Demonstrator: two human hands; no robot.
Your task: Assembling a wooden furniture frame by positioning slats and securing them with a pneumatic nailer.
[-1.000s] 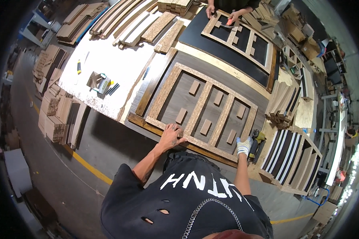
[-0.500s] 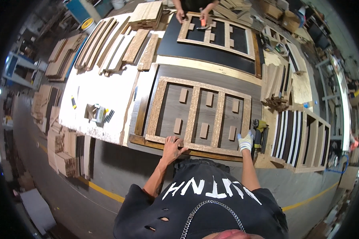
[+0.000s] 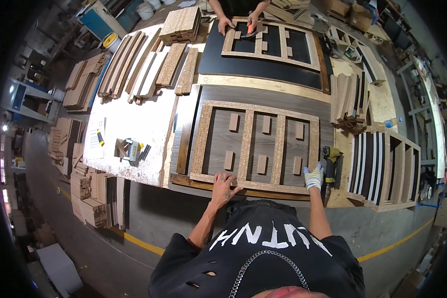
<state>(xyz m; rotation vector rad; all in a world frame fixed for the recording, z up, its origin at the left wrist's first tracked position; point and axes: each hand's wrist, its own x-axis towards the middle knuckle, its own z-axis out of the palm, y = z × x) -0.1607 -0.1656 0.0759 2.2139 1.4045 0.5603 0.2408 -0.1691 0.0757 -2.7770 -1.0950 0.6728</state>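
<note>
On a grey wood-grain panel (image 3: 184, 99) in front of me lies a flat wooden frame (image 3: 250, 134) with two inner uprights. Several small wooden blocks (image 3: 266, 124) sit inside its three openings. My bare left hand (image 3: 224, 188) grips the near rail left of its middle, fingers bent over the wood and thumb toward the right. At the near right corner, my right hand (image 3: 314, 178), in a white striped glove, straddles the side rail with its fingers. A yellow-and-black nail gun (image 3: 332, 164) rests just right of that glove.
Across the table a co-worker's hands (image 3: 252, 21) hold an orange-handled hammer (image 3: 250, 30) over another frame (image 3: 270, 55). Wooden strips (image 3: 186, 72) lie at the far left, near a small open box (image 3: 127, 149) and a yellow knife (image 3: 100, 137). Stacked slats (image 3: 350, 97) and assembled frames (image 3: 385, 169) stand right.
The whole view has shifted slightly, so the table appears farther right. Both my hands remain at the same places on the frame.
</note>
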